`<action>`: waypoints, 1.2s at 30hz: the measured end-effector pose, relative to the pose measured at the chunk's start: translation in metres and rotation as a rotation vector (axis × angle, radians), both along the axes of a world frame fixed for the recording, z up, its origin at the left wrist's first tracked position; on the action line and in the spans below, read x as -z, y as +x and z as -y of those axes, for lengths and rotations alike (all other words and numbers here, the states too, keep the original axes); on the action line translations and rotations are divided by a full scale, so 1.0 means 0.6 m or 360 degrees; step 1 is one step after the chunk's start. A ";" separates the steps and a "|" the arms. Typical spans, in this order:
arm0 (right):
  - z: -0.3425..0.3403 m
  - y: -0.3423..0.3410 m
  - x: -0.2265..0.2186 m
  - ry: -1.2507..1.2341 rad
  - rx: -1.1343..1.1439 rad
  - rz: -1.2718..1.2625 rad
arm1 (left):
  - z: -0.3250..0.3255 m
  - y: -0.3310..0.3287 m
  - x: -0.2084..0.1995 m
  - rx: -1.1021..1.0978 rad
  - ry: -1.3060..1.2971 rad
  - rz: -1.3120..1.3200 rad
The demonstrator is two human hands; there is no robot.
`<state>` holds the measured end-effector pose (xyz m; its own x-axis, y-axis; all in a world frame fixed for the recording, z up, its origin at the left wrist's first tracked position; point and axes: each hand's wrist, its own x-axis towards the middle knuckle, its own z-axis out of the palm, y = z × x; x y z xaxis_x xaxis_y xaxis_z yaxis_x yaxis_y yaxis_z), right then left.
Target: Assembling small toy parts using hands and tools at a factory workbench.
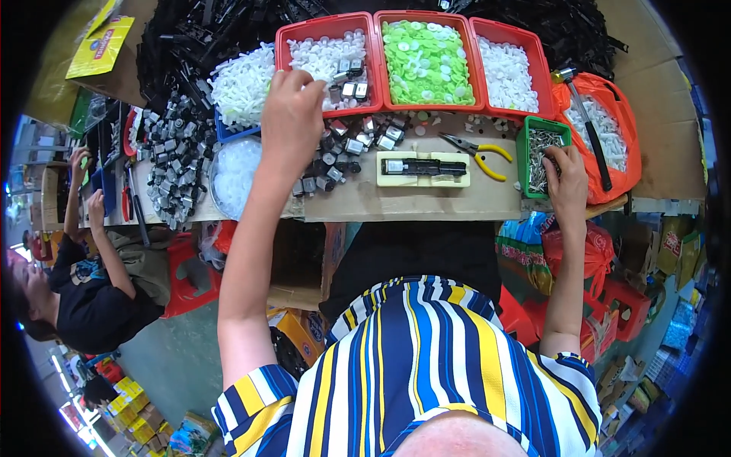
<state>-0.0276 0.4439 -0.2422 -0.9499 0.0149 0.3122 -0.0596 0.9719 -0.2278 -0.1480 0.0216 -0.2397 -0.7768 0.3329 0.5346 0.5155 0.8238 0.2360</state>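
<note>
A: Any printing to be seen?

B: Near the table's far left corner, a yellow carton (99, 47) bears a red label with pale lettering. Below the table's front edge are a printed yellow-and-orange box (301, 331) and, toward the right, a blue-and-green patterned bag (525, 247); their print is too small to make out.

A: And the hands?

B: The left hand (293, 110) is bent over the left edge of the left red tray (327, 27), which holds white pieces; its fingertips are hidden, so I can't tell whether it pinches anything. The right hand (565, 179) has curled fingers inside the green tray (523, 164), at the metal pins (539, 145); whether they grip one, I can't tell.

A: Where's the black part (423, 166)?

B: In a cream block (388, 181), near the middle of the table's front edge.

A: What crowds it?

B: Yellow-handled pliers (497, 150) lie between block and green tray. Silver-and-black components (335, 156) are heaped to its left. The left forearm (261, 206) partly covers a tub (232, 183) of pale pieces. On the right, a hammer (596, 145) lies across an orange bag (620, 190).
</note>
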 end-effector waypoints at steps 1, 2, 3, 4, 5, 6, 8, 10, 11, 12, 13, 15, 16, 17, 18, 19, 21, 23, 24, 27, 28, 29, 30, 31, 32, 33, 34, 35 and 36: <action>-0.001 -0.003 0.000 -0.0007 0.0004 -0.0005 | -0.001 -0.015 -0.003 -0.0016 0.0004 0.0049; 0.000 -0.007 -0.001 -0.0029 -0.0015 0.0007 | 0.001 -0.032 0.001 0.0002 -0.0001 0.0036; 0.002 -0.009 -0.003 -0.0050 -0.0033 0.0019 | 0.001 -0.048 0.005 0.0022 -0.0006 0.0022; 0.003 -0.012 -0.006 -0.0056 -0.0026 0.0014 | -0.002 -0.063 0.007 0.0023 -0.0029 -0.0005; 0.004 -0.014 -0.006 -0.0088 -0.0049 0.0012 | -0.006 -0.080 0.013 0.0030 -0.0032 -0.0006; 0.004 -0.016 -0.008 -0.0122 -0.0079 0.0008 | -0.009 -0.094 0.016 0.0038 -0.0060 0.0004; 0.002 -0.018 -0.007 -0.0140 -0.0073 -0.0004 | -0.019 -0.118 0.018 0.0045 -0.0054 0.0061; 0.001 -0.019 -0.007 -0.0152 -0.0066 -0.0013 | -0.031 -0.138 0.023 0.0086 -0.0038 0.0046; 0.002 -0.019 -0.006 -0.0200 -0.0035 -0.0013 | -0.037 -0.146 0.024 0.0125 -0.0024 0.0034; 0.002 -0.019 -0.006 -0.0248 -0.0006 -0.0014 | -0.041 -0.151 0.026 0.0099 -0.0052 0.0059; 0.003 -0.019 -0.007 -0.0245 -0.0006 -0.0015 | -0.041 -0.156 0.028 0.0099 -0.0049 0.0058; 0.004 -0.017 -0.012 -0.0317 0.0053 0.0030 | -0.045 -0.166 0.029 0.0099 -0.0086 0.0118; 0.005 -0.016 -0.014 -0.0310 0.0057 0.0028 | -0.044 -0.167 0.031 0.0103 -0.0079 0.0117; 0.005 -0.015 -0.014 -0.0329 0.0045 0.0031 | -0.045 -0.167 0.028 0.0083 -0.0098 0.0164; 0.006 -0.014 -0.014 -0.0349 0.0031 0.0034 | -0.046 -0.166 0.028 0.0063 -0.0117 0.0212; 0.005 -0.013 -0.012 -0.0343 0.0038 0.0034 | -0.047 -0.166 0.030 0.0069 -0.0113 0.0213; 0.005 -0.015 -0.006 -0.0393 0.0023 0.0036 | -0.045 -0.164 0.035 0.0053 -0.0086 0.0135; 0.015 -0.020 -0.011 -0.0406 0.0001 -0.0014 | -0.041 -0.166 0.035 0.0076 -0.0058 0.0143; 0.022 -0.022 -0.014 -0.0422 -0.0022 -0.0064 | -0.040 -0.166 0.034 0.0096 -0.0033 0.0150; 0.032 -0.025 -0.019 -0.0447 -0.0062 -0.0036 | -0.042 -0.166 0.029 0.0116 -0.0029 0.0192; 0.034 -0.026 -0.019 -0.0449 -0.0058 -0.0039 | -0.043 -0.166 0.028 0.0119 -0.0031 0.0190; 0.037 -0.028 -0.018 -0.0452 -0.0086 -0.0049 | -0.042 -0.166 0.027 0.0132 -0.0021 0.0209; 0.039 -0.029 -0.017 -0.0456 -0.0115 -0.0060 | -0.042 -0.166 0.027 0.0144 -0.0011 0.0229; 0.040 -0.029 -0.016 -0.0462 -0.0114 -0.0063 | -0.043 -0.166 0.028 0.0144 -0.0018 0.0226; 0.041 -0.028 -0.016 -0.0490 -0.0117 -0.0058 | -0.045 -0.165 0.028 0.0199 0.0008 0.0199; 0.042 -0.027 -0.015 -0.0518 -0.0120 -0.0053 | -0.046 -0.165 0.029 0.0254 0.0032 0.0173; 0.043 -0.027 -0.015 -0.0525 -0.0122 -0.0055 | -0.047 -0.165 0.029 0.0252 0.0025 0.0172; 0.042 -0.026 -0.016 -0.0529 -0.0122 -0.0050 | -0.051 -0.165 0.029 0.0264 0.0008 0.0175; 0.041 -0.024 -0.015 -0.0532 -0.0123 -0.0046 | -0.054 -0.166 0.030 0.0276 -0.0009 0.0179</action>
